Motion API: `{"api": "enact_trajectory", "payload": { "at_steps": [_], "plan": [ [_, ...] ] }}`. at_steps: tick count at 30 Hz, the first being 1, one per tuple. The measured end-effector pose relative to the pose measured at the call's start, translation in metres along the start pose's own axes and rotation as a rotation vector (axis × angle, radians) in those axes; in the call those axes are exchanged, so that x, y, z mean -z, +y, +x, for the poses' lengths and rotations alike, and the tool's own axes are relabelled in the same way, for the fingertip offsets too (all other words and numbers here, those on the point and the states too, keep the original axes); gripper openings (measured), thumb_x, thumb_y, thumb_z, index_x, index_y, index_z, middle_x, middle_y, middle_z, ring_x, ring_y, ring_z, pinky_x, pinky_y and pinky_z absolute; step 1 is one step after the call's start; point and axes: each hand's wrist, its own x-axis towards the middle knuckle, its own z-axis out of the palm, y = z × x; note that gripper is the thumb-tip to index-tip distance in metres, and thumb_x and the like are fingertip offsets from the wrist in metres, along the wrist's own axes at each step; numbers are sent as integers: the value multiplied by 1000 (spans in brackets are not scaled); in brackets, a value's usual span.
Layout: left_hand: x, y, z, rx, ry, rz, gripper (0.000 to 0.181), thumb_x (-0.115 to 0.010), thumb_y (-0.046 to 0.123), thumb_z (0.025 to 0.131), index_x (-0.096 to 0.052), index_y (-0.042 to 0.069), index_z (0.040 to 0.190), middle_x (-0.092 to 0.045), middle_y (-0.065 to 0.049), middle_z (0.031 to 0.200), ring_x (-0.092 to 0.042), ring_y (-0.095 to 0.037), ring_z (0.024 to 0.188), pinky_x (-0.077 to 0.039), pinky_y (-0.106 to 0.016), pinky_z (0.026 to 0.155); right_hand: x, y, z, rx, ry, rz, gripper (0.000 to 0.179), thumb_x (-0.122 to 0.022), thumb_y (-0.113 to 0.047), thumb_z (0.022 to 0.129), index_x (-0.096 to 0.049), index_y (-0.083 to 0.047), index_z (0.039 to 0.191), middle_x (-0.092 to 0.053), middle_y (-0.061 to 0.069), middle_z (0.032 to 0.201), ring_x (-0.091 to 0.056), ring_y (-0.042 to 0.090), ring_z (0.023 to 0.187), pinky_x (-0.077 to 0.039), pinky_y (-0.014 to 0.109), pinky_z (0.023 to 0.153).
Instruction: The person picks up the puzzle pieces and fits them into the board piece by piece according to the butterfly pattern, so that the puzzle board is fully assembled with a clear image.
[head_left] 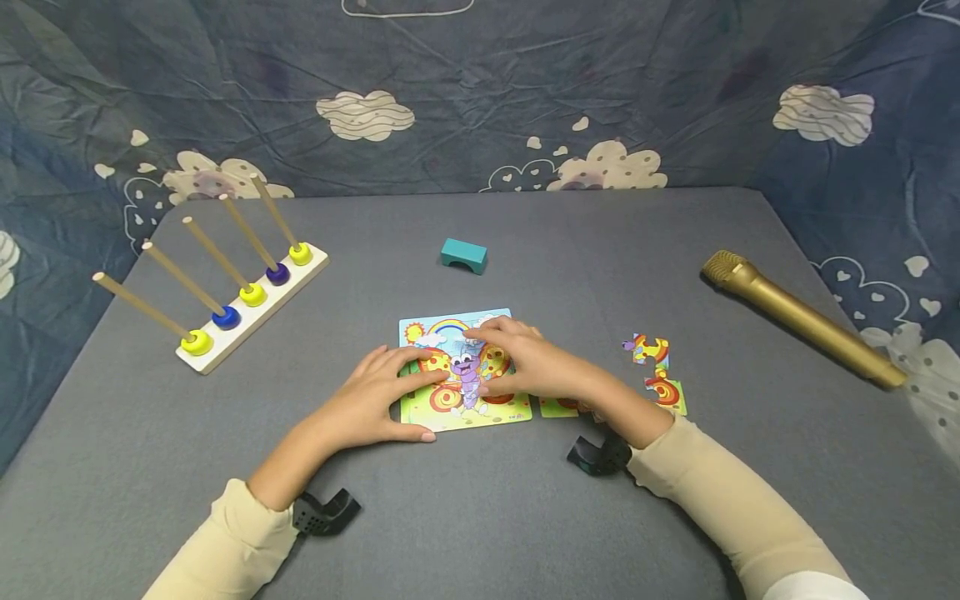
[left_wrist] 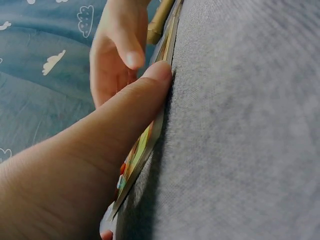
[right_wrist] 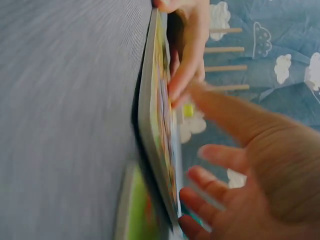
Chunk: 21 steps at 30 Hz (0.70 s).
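Observation:
A butterfly picture puzzle (head_left: 468, 417) in a flat board lies mid-table in the head view. My left hand (head_left: 375, 400) rests at its left side, fingers spread over the picture and thumb along the near edge. Over the right half is my right hand (head_left: 528, 362), its fingers loosely bent above the picture, gripping nothing that shows. In the right wrist view those fingers (right_wrist: 220, 187) look spread beside the board. Right of the board, a green-edged piece (head_left: 557, 407) lies partly hidden by my right wrist. More loose puzzle pieces (head_left: 666, 392) lie farther right.
A peg stand (head_left: 255, 314) with yellow and blue rings stands at the left. Behind the puzzle lies a teal arched block (head_left: 464, 255). A gold microphone (head_left: 806, 317) lies at the right. Cloud-patterned cloth (head_left: 465, 108) hangs behind the grey table.

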Motion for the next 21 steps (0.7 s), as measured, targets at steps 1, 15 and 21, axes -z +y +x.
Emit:
{"api": "enact_trajectory", "payload": {
  "at_steps": [1, 15, 21],
  "plan": [
    [0, 0, 0, 1, -1, -1, 73, -63, 63, 70, -48, 26, 131, -35, -3, 136, -27, -23, 126, -10, -52, 102, 4, 1, -4, 4, 18, 26, 71, -72, -33, 75, -41, -15, 136, -39, 6, 129, -35, 24, 117, -26, 46, 96],
    [0, 0, -1, 11, -10, -15, 74, -64, 61, 70, -46, 26, 132, -33, -4, 137, -25, -21, 127, -8, -51, 103, 56, 28, -84, 62, 471, 70, 68, -78, -5, 67, -48, -9, 128, -47, 3, 123, -41, 14, 111, -33, 25, 92],
    [0, 0, -1, 8, -7, -16, 74, -64, 60, 70, -46, 26, 133, -33, -4, 137, -25, -22, 127, -7, -50, 103, 57, 53, -108, -27, 545, 61, 66, -77, 7, 63, -50, 0, 123, -49, 10, 119, -41, 7, 107, -30, 13, 87]
  ]
}}
